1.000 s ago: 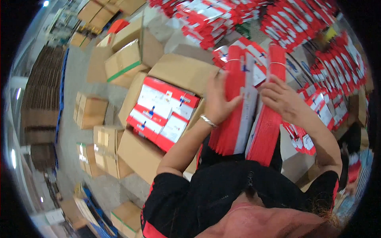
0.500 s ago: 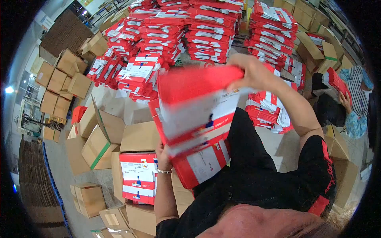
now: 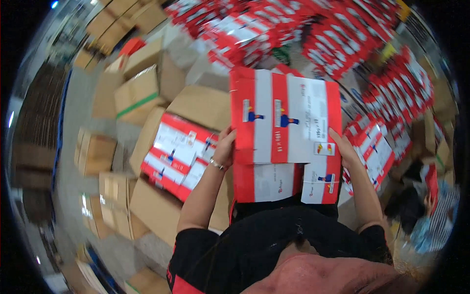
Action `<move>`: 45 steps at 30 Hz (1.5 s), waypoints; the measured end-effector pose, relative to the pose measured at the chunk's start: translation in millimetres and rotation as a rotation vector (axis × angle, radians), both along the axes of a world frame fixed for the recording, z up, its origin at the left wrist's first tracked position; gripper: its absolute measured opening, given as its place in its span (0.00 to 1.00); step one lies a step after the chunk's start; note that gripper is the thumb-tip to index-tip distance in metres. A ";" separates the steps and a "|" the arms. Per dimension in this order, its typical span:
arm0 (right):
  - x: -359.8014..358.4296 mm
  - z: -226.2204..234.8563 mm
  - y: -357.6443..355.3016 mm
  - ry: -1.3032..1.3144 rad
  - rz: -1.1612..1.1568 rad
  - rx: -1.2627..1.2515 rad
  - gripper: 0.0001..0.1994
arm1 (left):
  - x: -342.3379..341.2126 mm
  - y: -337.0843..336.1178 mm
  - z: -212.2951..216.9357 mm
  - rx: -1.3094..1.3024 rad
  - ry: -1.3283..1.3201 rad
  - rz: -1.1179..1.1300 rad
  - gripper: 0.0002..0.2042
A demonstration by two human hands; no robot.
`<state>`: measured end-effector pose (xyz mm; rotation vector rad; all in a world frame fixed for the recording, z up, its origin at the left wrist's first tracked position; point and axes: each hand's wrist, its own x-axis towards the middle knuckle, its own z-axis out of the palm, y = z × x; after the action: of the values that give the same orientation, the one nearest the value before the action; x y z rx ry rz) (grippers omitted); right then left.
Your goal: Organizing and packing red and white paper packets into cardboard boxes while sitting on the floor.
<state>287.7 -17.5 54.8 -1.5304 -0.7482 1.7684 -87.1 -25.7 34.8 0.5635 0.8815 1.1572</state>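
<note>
- Head view: we see the left hand [image 3: 224, 147] pressed flat against the left edge of a stack of red-and-white flat boxes [image 3: 285, 117], fingers spread open along the side; a bracelet [image 3: 216, 165] sits at the wrist.
- Head view: the right hand [image 3: 343, 147] presses the right edge of the same stack, palm against the cardboard (fingertips partly hidden behind the box, so we cannot tell how far they curl).
- Head view: the stack is clamped between the two palms, held in the air in front of the chest, top box face-up and slightly tilted; lower boxes [image 3: 286, 181] of the stack show beneath it.
- Head view: below and to the left, an open brown carton [image 3: 156, 206] on the floor already contains similar red-and-white boxes [image 3: 178, 154].
- Head view: more brown cartons [image 3: 139, 95] lie to the left; piles of red-and-white boxes [image 3: 342, 34] fill the floor beyond (image blurred there).
</note>
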 end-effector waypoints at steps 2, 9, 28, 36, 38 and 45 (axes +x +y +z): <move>-5.0 -0.6 -5.0 0.025 0.060 0.002 0.29 | 6.8 -5.6 7.4 -0.043 -0.036 0.005 0.22; -15.4 -18.9 6.7 0.077 0.059 -0.019 0.27 | 9.0 -5.9 20.2 -0.144 0.064 0.045 0.25; -15.6 88.1 19.2 -0.251 0.019 1.038 0.46 | -34.2 -8.1 127.9 0.324 0.953 -0.103 0.27; -39.7 155.9 8.1 -0.549 -0.148 1.929 0.17 | -52.0 47.9 126.9 0.694 0.266 -0.080 0.28; -47.6 167.0 -6.2 -0.639 -0.107 1.980 0.17 | -62.0 59.4 111.0 0.525 -0.158 -0.157 0.28; -85.7 104.5 -2.8 -0.753 0.398 1.836 0.20 | -111.3 23.8 28.2 -0.072 0.272 -0.112 0.23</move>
<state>202.0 -20.3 159.2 -0.5463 -2.1942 0.0249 -198.4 -2.0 63.0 0.7130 1.1052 0.9573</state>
